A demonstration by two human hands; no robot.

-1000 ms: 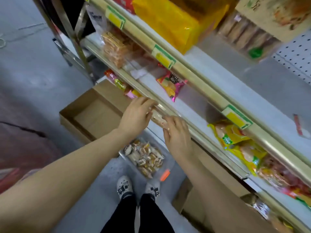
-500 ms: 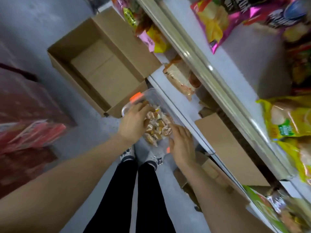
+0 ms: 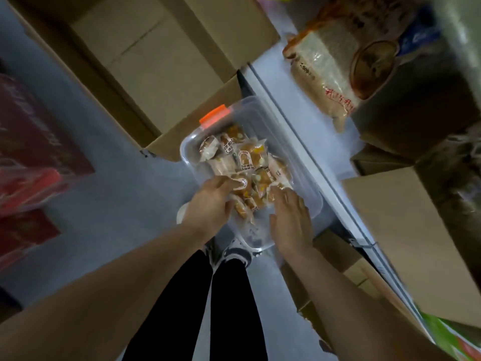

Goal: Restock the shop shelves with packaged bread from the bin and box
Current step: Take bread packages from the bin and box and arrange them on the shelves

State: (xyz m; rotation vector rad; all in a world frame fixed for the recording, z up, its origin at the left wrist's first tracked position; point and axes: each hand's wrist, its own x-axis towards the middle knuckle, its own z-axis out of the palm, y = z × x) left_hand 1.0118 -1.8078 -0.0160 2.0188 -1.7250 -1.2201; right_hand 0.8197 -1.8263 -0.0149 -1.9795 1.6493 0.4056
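We note the open cardboard box (image 3: 156, 61) on the floor (image 3: 104, 204), the bottom shelf (image 3: 294, 121) to its right carrying a bagged loaf (image 3: 320, 74), and the orange-latched clear bin (image 3: 260, 113) on the floor just beside both. Inside it, heaped bread packets (image 3: 244, 157). Our left hand (image 3: 210, 204) has a narrow grip, curled on a round-labelled packet (image 3: 240, 184) at the heap's near edge; our right hand (image 3: 291, 220) has a wide grip, fingers flat on packets alongside.

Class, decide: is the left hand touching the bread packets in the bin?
Touching. Head view: the left hand pinches one of the bread packets in the clear bin.
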